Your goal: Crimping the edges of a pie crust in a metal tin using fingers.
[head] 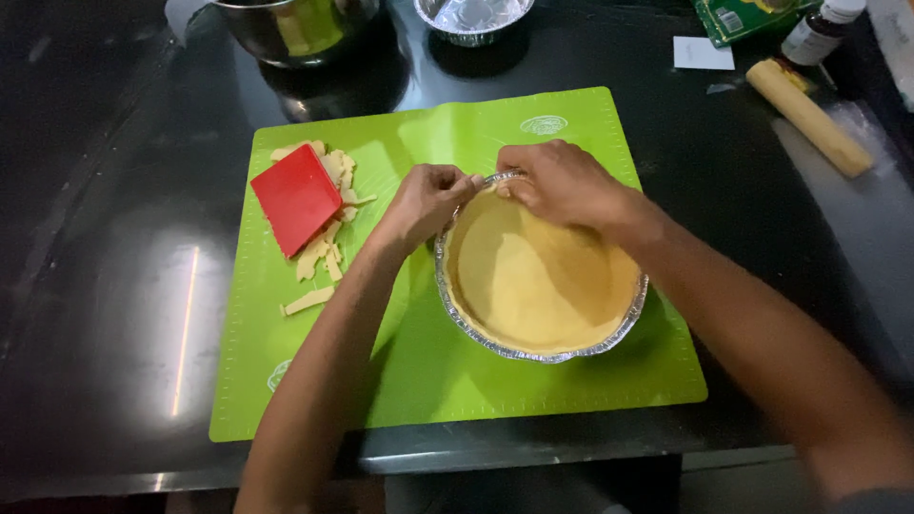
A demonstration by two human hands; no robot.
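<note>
Foil pie pan (533, 347) upright | both hands' grip pinching far rim, apparently.

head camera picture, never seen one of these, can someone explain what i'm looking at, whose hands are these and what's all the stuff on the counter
This is a single picture from a camera worn on a person's head, looking down, so the two bare arms reaching in from the bottom are the wearer's own. The left hand and right hand both pinch the far rim of a foil pie pan lined with pale dough. The pan sits on a green silicone mat on a dark counter. To the left on the mat lies a red scraper on top of dough trimmings. Along the far edge are a metal bowl, an empty foil pan, a small bottle and a wooden rolling pin.
</note>
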